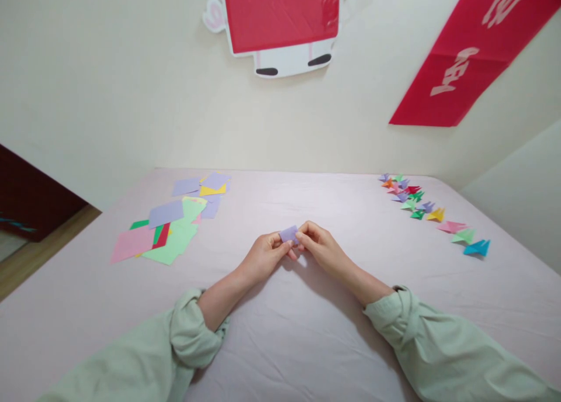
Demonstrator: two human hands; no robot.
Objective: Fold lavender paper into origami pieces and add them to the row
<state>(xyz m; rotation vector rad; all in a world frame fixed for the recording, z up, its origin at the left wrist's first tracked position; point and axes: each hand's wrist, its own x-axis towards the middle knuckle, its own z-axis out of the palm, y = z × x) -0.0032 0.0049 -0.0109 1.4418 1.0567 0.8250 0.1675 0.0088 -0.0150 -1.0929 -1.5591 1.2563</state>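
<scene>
A small folded piece of purple paper [288, 234] is held between both hands, just above the middle of the covered table. My left hand [265, 253] pinches its left and lower edge, thumb in front. From the other side my right hand [322, 245] grips the right edge between thumb and index finger. The fingers hide part of the paper, so its full folded shape cannot be made out.
Loose paper sheets [170, 238] in purple, green, pink, red and yellow lie overlapping at the left. Along the right runs a line of several folded paper figures [436, 214] in many colours. A pale pink cloth [280, 332] covers the table, which meets a wall [280, 133] behind.
</scene>
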